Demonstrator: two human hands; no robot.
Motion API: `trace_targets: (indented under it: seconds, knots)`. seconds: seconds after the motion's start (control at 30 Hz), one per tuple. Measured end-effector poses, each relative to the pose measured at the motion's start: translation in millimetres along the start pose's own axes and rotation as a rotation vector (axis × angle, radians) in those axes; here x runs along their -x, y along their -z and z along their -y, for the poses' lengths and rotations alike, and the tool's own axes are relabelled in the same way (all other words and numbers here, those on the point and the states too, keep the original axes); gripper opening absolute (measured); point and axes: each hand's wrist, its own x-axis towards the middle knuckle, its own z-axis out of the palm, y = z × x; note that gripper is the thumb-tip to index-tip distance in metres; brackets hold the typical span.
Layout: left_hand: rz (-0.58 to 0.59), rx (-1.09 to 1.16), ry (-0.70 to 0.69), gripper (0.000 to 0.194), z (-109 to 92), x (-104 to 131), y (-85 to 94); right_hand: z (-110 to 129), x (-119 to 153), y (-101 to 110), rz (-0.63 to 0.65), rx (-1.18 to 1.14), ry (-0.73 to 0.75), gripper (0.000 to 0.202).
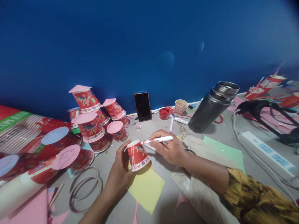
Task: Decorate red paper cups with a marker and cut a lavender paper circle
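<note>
A red patterned paper cup point(138, 157), rim down or up I cannot tell, is tilted over a yellow paper sheet point(149, 189). My left hand point(119, 169) wraps round the cup's left side, fingers behind it. Between the fingers of my right hand point(167, 149) is a white marker pen point(161, 139). Its red tip meets the cup's upper edge, or lies very close to it. Below my right wrist a pale cloth point(198, 183) is spread on the grey table.
Stacked red cups point(91, 127) with pink paper tops stand at left, near coiled rings point(85, 189). A phone point(143, 106) leans on the blue wall. A dark flask point(212, 107), a green sheet point(224, 152) and a power strip point(268, 152) are at right.
</note>
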Motion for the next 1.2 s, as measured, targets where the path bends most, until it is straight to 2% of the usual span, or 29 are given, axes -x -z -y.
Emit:
trace_targets:
  seconds: [0.2,0.37,0.5,0.77,0.87,1.0,1.2]
  knots:
    - [0.002,-0.024,-0.015,0.098,1,1,1.6,1,-2,2,0.029,0.007,0.042,0.016]
    - [-0.037,-0.071,-0.085,0.094,-1,0,3.1,2,-2,5,-0.083,0.002,-0.084,0.013]
    - [-0.038,-0.074,-0.056,0.098,-4,-1,4.4,2,-2,5,-0.063,-0.089,-0.123,0.015]
    - [0.018,-0.051,-0.033,0.096,-10,-1,3.1,6,-3,3,0.007,-0.142,-0.032,0.014]
    - [0.005,-0.054,-0.023,0.093,-12,-1,3.5,5,-4,4,0.025,-0.162,-0.099,0.014]
    - [0.001,-0.089,0.048,0.096,-19,0,9.0,2,-7,6,-0.067,-0.273,-0.222,0.016]
    - [0.022,-0.104,0.125,0.101,-25,2,17.0,3,-9,4,-0.044,-0.387,-0.22,0.02]
